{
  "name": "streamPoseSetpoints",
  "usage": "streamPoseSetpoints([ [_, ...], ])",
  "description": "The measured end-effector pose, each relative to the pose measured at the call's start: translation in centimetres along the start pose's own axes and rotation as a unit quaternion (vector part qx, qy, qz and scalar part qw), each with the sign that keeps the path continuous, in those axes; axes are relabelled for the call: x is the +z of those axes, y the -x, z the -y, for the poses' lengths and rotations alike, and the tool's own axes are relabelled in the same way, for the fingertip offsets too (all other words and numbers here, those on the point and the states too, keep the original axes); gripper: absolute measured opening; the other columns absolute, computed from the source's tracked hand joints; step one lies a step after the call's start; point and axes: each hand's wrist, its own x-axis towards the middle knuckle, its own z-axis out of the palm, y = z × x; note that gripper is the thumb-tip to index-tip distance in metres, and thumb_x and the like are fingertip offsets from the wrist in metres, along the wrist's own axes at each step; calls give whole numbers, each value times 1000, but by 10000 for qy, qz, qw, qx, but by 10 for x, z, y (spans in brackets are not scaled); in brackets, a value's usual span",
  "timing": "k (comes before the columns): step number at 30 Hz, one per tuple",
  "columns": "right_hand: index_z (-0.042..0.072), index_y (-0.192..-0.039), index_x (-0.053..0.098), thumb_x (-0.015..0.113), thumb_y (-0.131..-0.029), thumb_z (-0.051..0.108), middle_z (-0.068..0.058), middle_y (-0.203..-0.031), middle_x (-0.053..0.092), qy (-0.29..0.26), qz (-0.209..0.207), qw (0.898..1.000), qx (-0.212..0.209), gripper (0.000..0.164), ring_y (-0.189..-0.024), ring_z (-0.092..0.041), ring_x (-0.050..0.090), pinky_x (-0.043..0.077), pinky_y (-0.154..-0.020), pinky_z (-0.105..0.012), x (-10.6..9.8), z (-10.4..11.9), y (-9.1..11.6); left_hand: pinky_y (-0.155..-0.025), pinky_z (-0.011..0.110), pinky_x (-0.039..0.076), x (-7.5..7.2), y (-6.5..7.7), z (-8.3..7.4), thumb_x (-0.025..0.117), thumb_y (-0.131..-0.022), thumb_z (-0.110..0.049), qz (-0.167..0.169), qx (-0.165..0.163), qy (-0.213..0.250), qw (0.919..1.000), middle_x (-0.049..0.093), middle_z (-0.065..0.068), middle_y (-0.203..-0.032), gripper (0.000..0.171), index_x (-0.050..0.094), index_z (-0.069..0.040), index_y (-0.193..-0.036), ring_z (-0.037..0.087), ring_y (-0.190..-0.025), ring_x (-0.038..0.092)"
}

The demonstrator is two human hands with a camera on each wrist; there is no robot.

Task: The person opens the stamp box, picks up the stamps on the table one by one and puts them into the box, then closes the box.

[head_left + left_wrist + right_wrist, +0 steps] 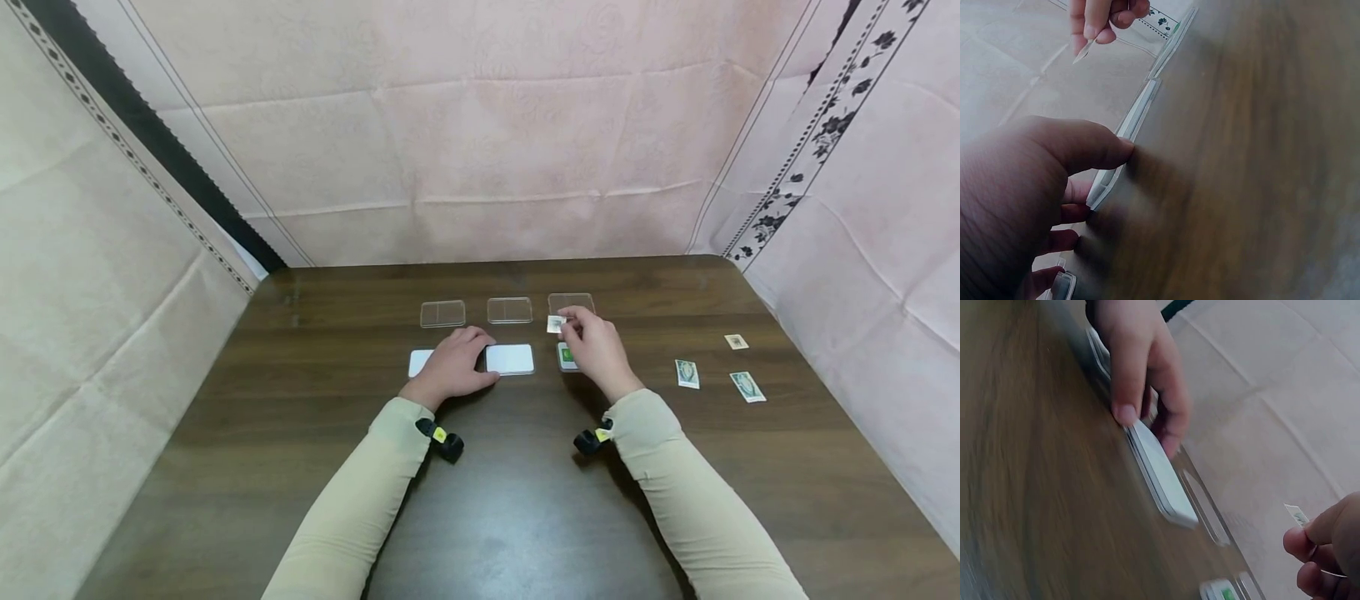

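Note:
My left hand (456,363) holds the left end of a flat clear box with a white top (510,359), thumb on its near edge and fingers at its far side. Another white-topped box (418,362) lies partly hidden behind that hand. Between thumb and fingertips my right hand (597,350) pinches a small pale stamp (555,324), raised off the table in the right wrist view. Under the right hand sits a third box (567,357) with a green stamp visible in it, partly covered.
Three clear plastic lids (442,313) lie in a row behind the boxes. To the right are two greenish stamps (687,374) and a smaller square stamp (737,342). The brown wooden table (480,517) is bordered by pale patterned cloth (480,150).

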Motion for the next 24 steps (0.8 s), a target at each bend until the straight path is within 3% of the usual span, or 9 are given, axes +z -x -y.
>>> streamPoseSetpoints([
  [5, 8, -123, 68, 59, -101, 17, -8, -98, 71, 29, 87, 9999, -108, 25, -79, -23, 63, 52, -69, -38, 15, 10, -1, -112, 43, 37, -2, 0, 0, 70, -90, -48, 23, -75, 176, 9998, 53, 4, -139, 59, 60, -14, -137, 24, -130, 46],
  [17, 9, -123, 73, 66, -99, 19, -8, -111, 75, 257, 501, 9983, -176, 27, -90, -22, 66, 55, -82, -42, 47, 33, -1, -107, 44, 41, -5, -2, 4, 76, -86, -48, 57, -124, 623, 9980, 56, 2, -137, 60, 63, -16, -135, 23, -128, 48],
  [24, 10, -116, 76, 65, -98, 19, -7, -107, 76, 598, 501, 9961, -412, 24, -75, -18, 62, 51, -67, -34, 61, 41, 1, -107, 45, 42, -3, -4, 6, 77, -85, -46, 28, -131, 800, 9967, 56, 3, -137, 62, 63, -14, -135, 25, -127, 48],
])
